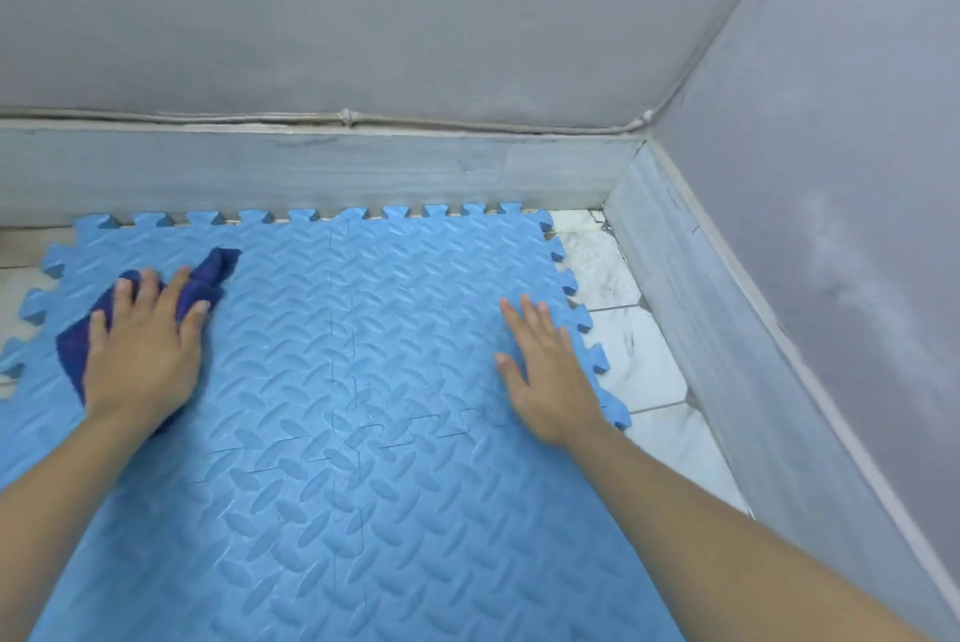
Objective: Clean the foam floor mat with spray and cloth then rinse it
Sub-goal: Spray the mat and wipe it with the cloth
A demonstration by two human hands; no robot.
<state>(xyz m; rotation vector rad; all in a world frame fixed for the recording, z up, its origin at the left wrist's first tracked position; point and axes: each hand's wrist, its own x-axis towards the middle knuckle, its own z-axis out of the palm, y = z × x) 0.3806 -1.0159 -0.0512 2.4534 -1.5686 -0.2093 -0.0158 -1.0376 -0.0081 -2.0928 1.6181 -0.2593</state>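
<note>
Under the flat-fingered left hand (140, 350), a dark blue cloth (210, 278) lies at the light blue interlocking foam floor mat's (363, 511) far-left corner, unwiped surface stretching rightward toward the flat, empty right hand (550, 376).

No legible text, label, brand, number or sign was found anywhere in the head view. The light blue interlocking foam floor mat (363, 381) bore only an embossed leaf-like tread pattern, and the crumpled dark blue cloth (208, 278) carried no readable tag or print.
</note>
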